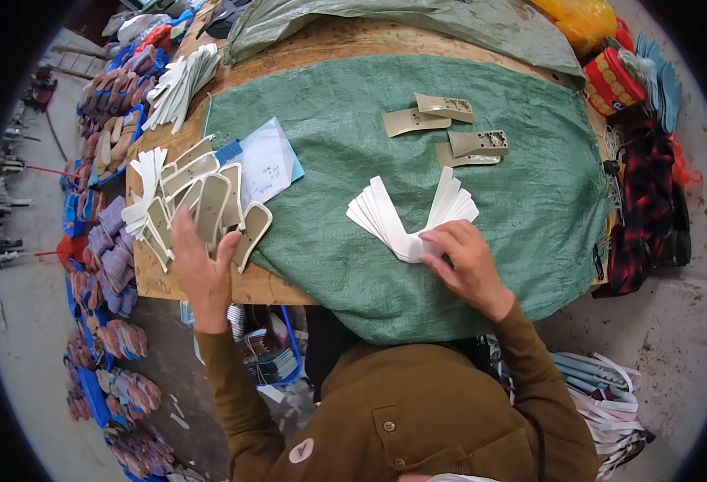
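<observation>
Our right hand, grip unclear to us, touches white strips on the green sheet: likely light, bendy, best pinched mid-fold; left hand wide.

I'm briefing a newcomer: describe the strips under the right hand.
Find the green sheet on the wooden table. On its near half, the right hand touches the white strips; unlike the white bundles at left, they spread in a V on the sheet.

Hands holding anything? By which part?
Right hand is on the fanned white strips at their bend, grip unclear; left hand is at the beige cream-edged pieces, hold unclear.
</observation>
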A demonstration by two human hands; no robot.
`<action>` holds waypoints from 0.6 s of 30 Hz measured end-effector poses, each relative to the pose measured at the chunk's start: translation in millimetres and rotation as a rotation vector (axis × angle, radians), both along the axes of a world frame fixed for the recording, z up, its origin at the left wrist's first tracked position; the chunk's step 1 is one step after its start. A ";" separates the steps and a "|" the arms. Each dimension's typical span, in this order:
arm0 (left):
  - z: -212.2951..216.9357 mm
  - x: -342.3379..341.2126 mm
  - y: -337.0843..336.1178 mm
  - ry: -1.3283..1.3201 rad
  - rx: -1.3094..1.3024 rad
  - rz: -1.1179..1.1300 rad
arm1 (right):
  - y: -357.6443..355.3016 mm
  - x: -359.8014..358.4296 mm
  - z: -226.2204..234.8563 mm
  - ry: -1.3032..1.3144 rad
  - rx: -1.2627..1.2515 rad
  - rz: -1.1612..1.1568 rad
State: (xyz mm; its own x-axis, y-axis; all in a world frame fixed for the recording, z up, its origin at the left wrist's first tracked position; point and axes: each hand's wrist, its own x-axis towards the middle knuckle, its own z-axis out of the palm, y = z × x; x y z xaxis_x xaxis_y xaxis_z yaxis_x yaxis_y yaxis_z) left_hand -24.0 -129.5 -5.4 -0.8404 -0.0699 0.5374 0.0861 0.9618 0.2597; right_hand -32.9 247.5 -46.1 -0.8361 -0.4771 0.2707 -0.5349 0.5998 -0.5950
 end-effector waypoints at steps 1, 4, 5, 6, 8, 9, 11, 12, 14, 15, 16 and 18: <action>8.7 -1.0 3.3 0.048 -0.017 -0.003 | 0.0 -1.6 -4.7 0.035 0.027 0.010; 0.2 9.5 42.1 -0.092 0.479 -0.118 | 1.3 -2.6 -12.9 0.103 0.095 0.030; -5.1 18.9 62.5 -0.185 0.729 -0.165 | 0.3 -3.4 -14.4 0.104 0.097 0.038; -9.7 26.7 81.0 -0.258 0.661 -0.242 | -0.6 -4.5 -16.1 0.105 0.099 0.046; -27.6 38.7 117.6 -0.360 0.625 -0.438 | 1.8 -6.6 -20.9 0.072 0.026 0.039; -37.7 42.3 133.5 -0.389 0.654 -0.558 | 3.8 -8.1 -23.2 0.057 -0.010 0.032; -45.8 53.2 158.1 -0.738 1.001 -0.487 | 2.9 -3.8 -23.7 0.086 -0.093 -0.064; -47.5 53.5 169.8 -0.905 1.171 -0.451 | 1.9 -3.4 -20.8 0.113 -0.129 -0.109; -47.5 49.0 194.1 -0.760 1.645 -0.485 | -5.5 0.9 0.0 0.251 -0.113 -0.071; -45.0 44.1 200.5 -0.687 1.873 -0.499 | -10.3 3.5 10.7 0.319 -0.109 -0.060; -41.5 37.2 202.3 -0.708 1.917 -0.491 | -12.6 3.0 17.6 0.332 -0.085 0.015; -29.8 21.3 198.7 -0.747 2.005 -0.470 | -2.5 -7.4 25.3 0.312 -0.136 -0.033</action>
